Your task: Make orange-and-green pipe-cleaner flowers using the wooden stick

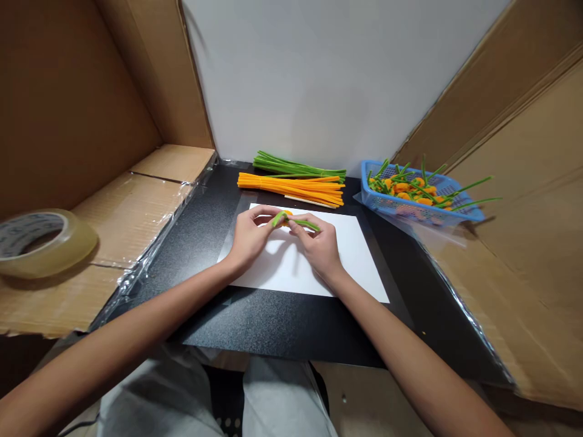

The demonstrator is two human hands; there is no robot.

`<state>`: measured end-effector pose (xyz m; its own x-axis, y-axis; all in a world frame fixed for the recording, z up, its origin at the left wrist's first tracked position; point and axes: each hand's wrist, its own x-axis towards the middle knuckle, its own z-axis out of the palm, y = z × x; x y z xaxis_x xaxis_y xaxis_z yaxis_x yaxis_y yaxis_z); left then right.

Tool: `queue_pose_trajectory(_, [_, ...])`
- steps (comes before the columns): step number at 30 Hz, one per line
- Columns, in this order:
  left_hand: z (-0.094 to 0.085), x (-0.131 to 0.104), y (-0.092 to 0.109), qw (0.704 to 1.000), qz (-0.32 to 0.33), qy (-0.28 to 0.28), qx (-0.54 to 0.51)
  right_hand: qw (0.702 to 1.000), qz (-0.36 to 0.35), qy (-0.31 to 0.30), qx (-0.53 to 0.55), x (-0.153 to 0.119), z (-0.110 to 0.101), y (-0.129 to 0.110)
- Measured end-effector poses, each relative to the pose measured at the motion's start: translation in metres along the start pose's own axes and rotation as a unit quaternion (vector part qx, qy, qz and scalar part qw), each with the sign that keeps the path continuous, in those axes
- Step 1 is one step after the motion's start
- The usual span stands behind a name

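Note:
Above a white sheet of paper (pixel 291 267), both hands pinch a small pipe-cleaner flower (pixel 288 213) with an orange head and green pipe cleaner around it. My left hand (pixel 252 235) has its fingers closed on the left side, by a folded green piece. The fingers of my right hand (pixel 321 243) are closed on the green stem (pixel 307 224), which points to the right. Fingertips cover part of the orange head. Just beyond the hands lie a bundle of orange pipe cleaners (pixel 291 187) and a bundle of green pipe cleaners (pixel 296 164).
A blue basket (pixel 396 205) at the back right holds several orange and green pieces, some stems sticking out over its rim. A roll of clear tape (pixel 77 243) rests on cardboard at the left. Cardboard walls flank the black table (pixel 255 325) on both sides.

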<state>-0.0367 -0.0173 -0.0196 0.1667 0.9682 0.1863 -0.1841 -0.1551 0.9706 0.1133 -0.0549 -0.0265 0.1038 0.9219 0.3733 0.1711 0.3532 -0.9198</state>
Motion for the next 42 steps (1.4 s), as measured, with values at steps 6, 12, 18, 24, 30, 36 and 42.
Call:
queue_pose_trajectory(6, [0.006,-0.003,0.0,0.984,-0.091,0.04,-0.149,0.999,0.02,0.024,0.035,0.004,0.0,-0.005])
queue_pose_trajectory(12, [0.011,-0.006,0.004,0.976,-0.114,0.059,-0.174,0.997,0.057,0.035,0.04,0.005,-0.001,0.0])
queue_pose_trajectory(18, [0.007,-0.004,-0.007,0.99,-0.065,0.056,-0.109,0.99,0.097,0.048,0.094,0.004,0.002,-0.001])
queue_pose_trajectory(24, [0.006,-0.008,-0.004,0.999,0.003,0.035,0.007,0.99,0.082,0.037,0.112,0.004,0.002,-0.003])
queue_pose_trajectory(30, [0.008,-0.012,0.006,0.999,0.043,0.006,0.017,0.995,0.043,0.025,0.089,0.005,-0.003,-0.006])
queue_pose_trajectory(36, [0.006,-0.009,0.005,0.998,0.061,-0.033,-0.001,0.997,0.027,-0.004,0.071,0.005,-0.004,-0.009])
queue_pose_trajectory(42, [0.001,-0.003,0.006,0.999,0.034,-0.032,-0.017,0.992,0.025,-0.081,0.093,0.006,-0.01,-0.005])
